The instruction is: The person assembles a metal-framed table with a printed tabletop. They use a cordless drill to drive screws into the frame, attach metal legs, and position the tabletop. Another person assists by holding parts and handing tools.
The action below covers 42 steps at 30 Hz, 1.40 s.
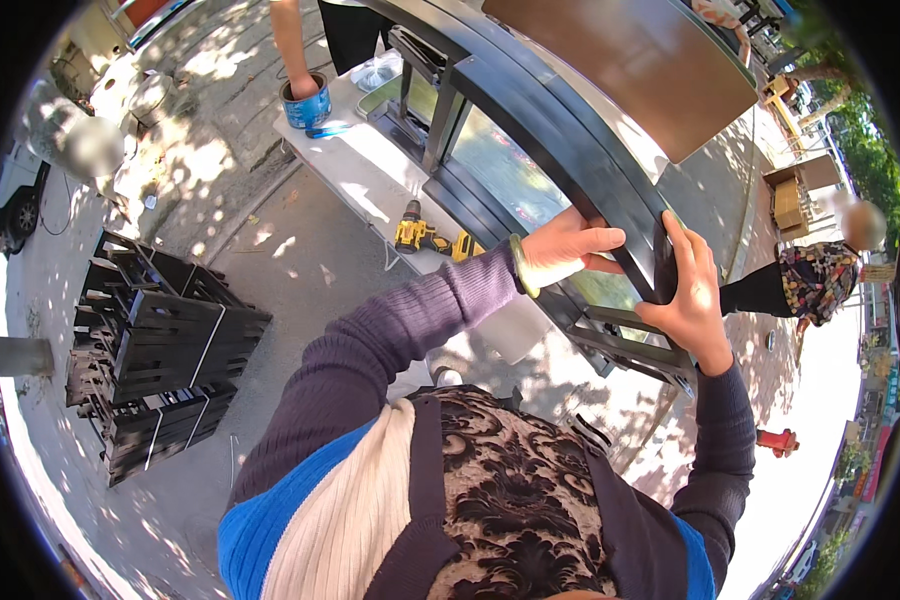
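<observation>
A dark, glossy furniture frame with a long curved rail lies across a pale work table, its end toward me. My left hand is at the inner edge of the rail, closed on it, some fingers hidden by the rail. At the near end, my right hand grips the rail with fingers over the outer side and thumb on the inner side. A yellow and black cordless drill lies on the table, left of my left forearm.
Another person's hand reaches into a blue tin at the table's far left corner. Strapped stacks of dark slatted pieces stand left on the ground. A brown board is at upper right. Farther right are another person and a red hydrant.
</observation>
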Motion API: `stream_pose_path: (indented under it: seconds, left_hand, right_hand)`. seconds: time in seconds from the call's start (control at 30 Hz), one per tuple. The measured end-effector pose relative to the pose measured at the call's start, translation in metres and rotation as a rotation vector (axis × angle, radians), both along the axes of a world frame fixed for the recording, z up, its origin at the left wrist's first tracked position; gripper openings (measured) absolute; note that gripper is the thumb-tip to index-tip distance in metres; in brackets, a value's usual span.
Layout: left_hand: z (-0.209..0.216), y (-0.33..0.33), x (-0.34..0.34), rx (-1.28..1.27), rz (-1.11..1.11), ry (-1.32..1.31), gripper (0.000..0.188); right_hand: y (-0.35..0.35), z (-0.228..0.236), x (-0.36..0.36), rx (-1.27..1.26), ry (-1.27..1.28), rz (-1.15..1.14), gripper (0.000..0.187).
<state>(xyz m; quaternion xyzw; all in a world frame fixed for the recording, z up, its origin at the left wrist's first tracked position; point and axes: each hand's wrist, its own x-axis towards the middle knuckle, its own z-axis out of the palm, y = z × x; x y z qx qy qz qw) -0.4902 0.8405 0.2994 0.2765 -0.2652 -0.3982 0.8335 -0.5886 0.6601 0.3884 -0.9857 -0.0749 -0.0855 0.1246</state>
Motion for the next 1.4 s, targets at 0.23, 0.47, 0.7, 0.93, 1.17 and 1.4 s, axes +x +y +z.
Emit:
stream_pose_path:
  seconds: [0.23, 0.47, 0.7, 0.93, 1.17, 1.4]
  left_hand:
    - [-0.072, -0.079, 0.161, -0.045, -0.052, 0.238, 0.042]
    - [-0.124, -0.149, 0.277, 0.127, -0.037, 0.197, 0.050]
    - [-0.228, -0.105, 0.307, 0.739, 0.309, -0.773, 0.066]
    - [-0.307, -0.058, 0.271, 1.464, 0.185, -1.328, 0.088]
    - [-0.351, -0.103, 0.301, 1.487, 0.437, -1.377, 0.063]
    - [-0.344, -0.109, 0.309, 1.506, 0.486, -1.423, 0.062]
  right_hand:
    - [-0.070, -0.035, 0.177, 0.181, 0.271, -0.075, 0.096]
    - [-0.171, -0.097, 0.313, 0.385, 0.489, -0.102, 0.102]
    - [-0.322, -0.213, 0.461, 0.489, 0.745, -0.245, 0.101]
    - [-0.384, -0.361, 0.559, 0.665, 1.014, -0.267, 0.071]
    - [-0.375, -0.426, 0.510, 0.184, 0.269, -0.359, 0.064]
    - [-0.346, -0.422, 0.248, 0.231, 0.090, -0.909, 0.058]
